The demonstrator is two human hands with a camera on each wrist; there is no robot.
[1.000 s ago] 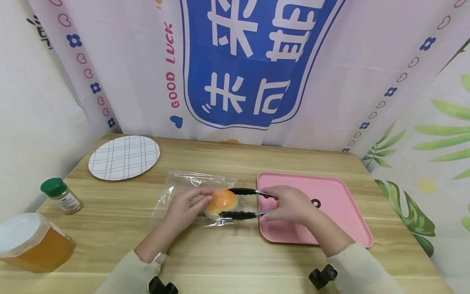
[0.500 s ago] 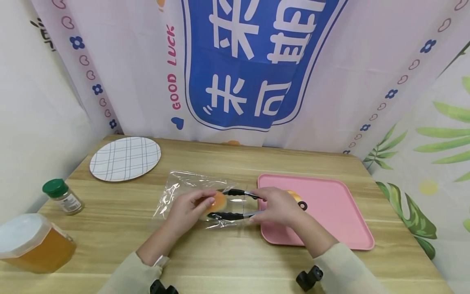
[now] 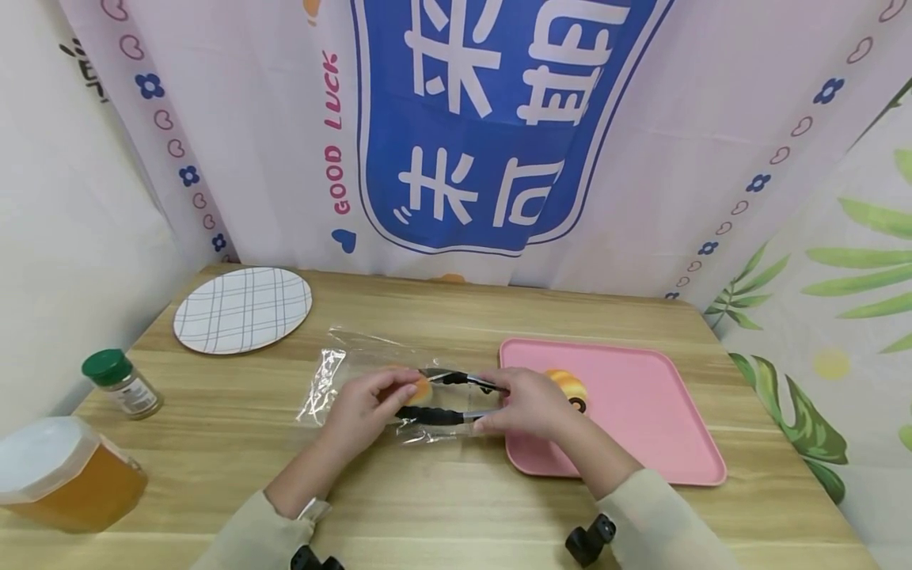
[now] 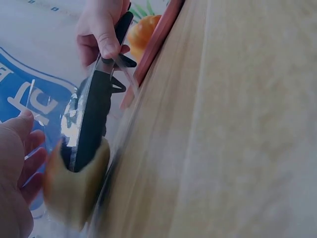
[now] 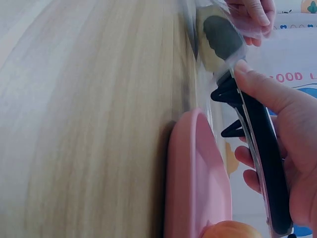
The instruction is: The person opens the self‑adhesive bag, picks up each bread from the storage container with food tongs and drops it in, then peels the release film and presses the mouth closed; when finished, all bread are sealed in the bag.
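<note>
A golden bun (image 3: 422,390) lies within a clear plastic bag (image 3: 329,366), between the black heads of a pair of tongs (image 3: 431,416). My right hand (image 3: 529,400) grips the tongs by the handles, its thumb along one arm in the right wrist view. On the bag's other side, my left hand (image 3: 362,405) pinches the film near the bun; the left wrist view has its thumb and curled fingers on the plastic, with the bun (image 4: 67,191) below. My left fingers cover part of the bun in the head view.
A pink tray (image 3: 663,412) at right holds an orange ridged bread roll (image 3: 563,383). At left stand a checked plate (image 3: 242,309), a green-capped spice jar (image 3: 123,382) and a lidded tub of amber liquid (image 3: 74,475). A printed cloth (image 3: 285,142) hangs behind the table.
My right hand has moved left with the tongs, taking the bun deeper into the bag and uncovering the roll on the tray. My left hand has barely moved.
</note>
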